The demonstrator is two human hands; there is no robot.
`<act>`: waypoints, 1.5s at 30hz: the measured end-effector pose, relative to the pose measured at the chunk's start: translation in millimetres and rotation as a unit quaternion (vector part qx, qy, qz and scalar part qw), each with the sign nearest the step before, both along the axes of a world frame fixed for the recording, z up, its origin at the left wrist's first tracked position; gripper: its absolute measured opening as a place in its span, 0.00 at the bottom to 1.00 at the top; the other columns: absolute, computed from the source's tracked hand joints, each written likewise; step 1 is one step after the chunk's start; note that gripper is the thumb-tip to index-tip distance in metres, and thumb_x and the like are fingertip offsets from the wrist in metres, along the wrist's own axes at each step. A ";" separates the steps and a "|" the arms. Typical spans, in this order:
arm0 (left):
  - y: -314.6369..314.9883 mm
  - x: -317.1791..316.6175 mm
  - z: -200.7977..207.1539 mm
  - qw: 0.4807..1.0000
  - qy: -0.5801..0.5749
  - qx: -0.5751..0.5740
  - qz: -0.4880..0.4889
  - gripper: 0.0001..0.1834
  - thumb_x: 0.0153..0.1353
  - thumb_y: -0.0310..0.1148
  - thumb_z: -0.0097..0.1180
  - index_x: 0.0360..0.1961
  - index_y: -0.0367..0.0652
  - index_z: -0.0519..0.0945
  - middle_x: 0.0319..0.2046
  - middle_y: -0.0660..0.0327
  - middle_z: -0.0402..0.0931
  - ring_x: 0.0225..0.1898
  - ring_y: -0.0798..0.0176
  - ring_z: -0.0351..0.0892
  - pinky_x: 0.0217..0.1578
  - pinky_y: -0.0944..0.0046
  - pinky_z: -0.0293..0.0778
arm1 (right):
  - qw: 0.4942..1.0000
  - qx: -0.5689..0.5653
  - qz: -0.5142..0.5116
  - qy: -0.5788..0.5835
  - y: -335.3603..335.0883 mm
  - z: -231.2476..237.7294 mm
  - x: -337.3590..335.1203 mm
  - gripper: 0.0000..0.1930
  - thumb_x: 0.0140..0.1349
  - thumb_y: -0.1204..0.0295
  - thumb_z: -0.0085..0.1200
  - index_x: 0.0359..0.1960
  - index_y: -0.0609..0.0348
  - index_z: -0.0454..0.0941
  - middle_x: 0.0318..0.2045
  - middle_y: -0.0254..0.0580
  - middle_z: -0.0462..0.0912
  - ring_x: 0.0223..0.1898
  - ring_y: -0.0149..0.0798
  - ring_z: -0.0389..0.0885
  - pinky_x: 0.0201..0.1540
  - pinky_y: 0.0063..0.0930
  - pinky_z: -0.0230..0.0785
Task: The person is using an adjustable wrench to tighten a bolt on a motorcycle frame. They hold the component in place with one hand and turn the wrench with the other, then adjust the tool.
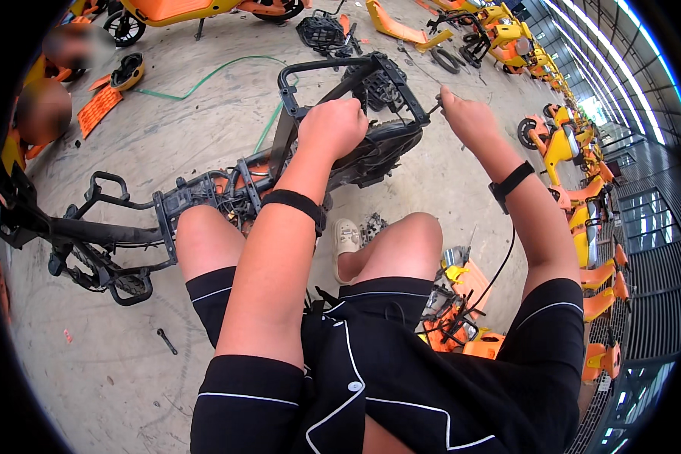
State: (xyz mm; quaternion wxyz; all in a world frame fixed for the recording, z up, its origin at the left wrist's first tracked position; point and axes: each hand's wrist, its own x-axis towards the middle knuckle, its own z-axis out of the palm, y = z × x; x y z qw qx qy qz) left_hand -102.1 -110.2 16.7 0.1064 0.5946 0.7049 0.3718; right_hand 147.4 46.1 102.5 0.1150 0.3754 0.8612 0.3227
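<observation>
A stripped black scooter frame (113,229) lies tilted across the floor in front of me, its wiring and some orange parts exposed. At its far right end a squared metal loop (390,66) rises beside the wheel (392,144). My left hand (333,127) is closed in a fist at a bar of this loop; its fingers are mostly hidden behind the knuckles. Just right of the loop's corner, my right hand (465,119) pinches a slim dark tool (436,106), whose tip meets or nearly meets the frame. Its exact kind is too small to tell.
A wrench (167,341) lies on the concrete at left. Orange and yellow parts with cables (450,318) are piled by my right thigh. A green strap (204,79) crosses the floor beyond. Rows of scooters (564,151) stand right; people are at far left.
</observation>
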 end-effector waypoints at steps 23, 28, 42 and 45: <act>-1.0 0.2 1.2 1.000 0.012 0.000 -0.001 0.15 0.66 0.41 0.50 0.36 0.44 0.85 0.37 0.50 0.86 0.42 0.43 0.85 0.45 0.45 0.81 | 0.705 -0.378 -0.297 0.522 -25.3 21.4 -19.9 0.28 0.72 0.49 0.50 0.69 0.45 0.72 0.57 0.44 0.75 0.48 0.43 0.76 0.51 0.43 0.79; -0.2 0.7 0.4 1.000 0.009 0.011 -0.001 0.15 0.66 0.41 0.51 0.36 0.44 0.85 0.37 0.50 0.86 0.42 0.43 0.85 0.45 0.45 0.81 | 0.633 -0.364 -0.310 0.609 -11.8 6.4 -31.9 0.28 0.72 0.50 0.53 0.67 0.52 0.72 0.52 0.42 0.77 0.44 0.40 0.76 0.60 0.51 0.74; 2.3 -1.1 -5.6 1.000 0.004 0.028 0.000 0.14 0.64 0.41 0.51 0.35 0.43 0.84 0.37 0.50 0.85 0.41 0.40 0.84 0.43 0.44 0.80 | 0.684 -0.324 -0.283 0.589 -10.7 -2.0 -36.3 0.34 0.67 0.45 0.55 0.64 0.60 0.74 0.60 0.48 0.77 0.55 0.46 0.76 0.57 0.46 0.72; 1.8 0.0 -3.8 1.000 -0.002 0.023 -0.001 0.14 0.64 0.41 0.51 0.35 0.43 0.84 0.37 0.50 0.85 0.41 0.40 0.84 0.43 0.44 0.80 | 0.703 -0.315 -0.288 0.569 -18.2 0.7 -41.7 0.35 0.66 0.45 0.55 0.65 0.61 0.73 0.58 0.50 0.78 0.56 0.47 0.76 0.57 0.43 0.71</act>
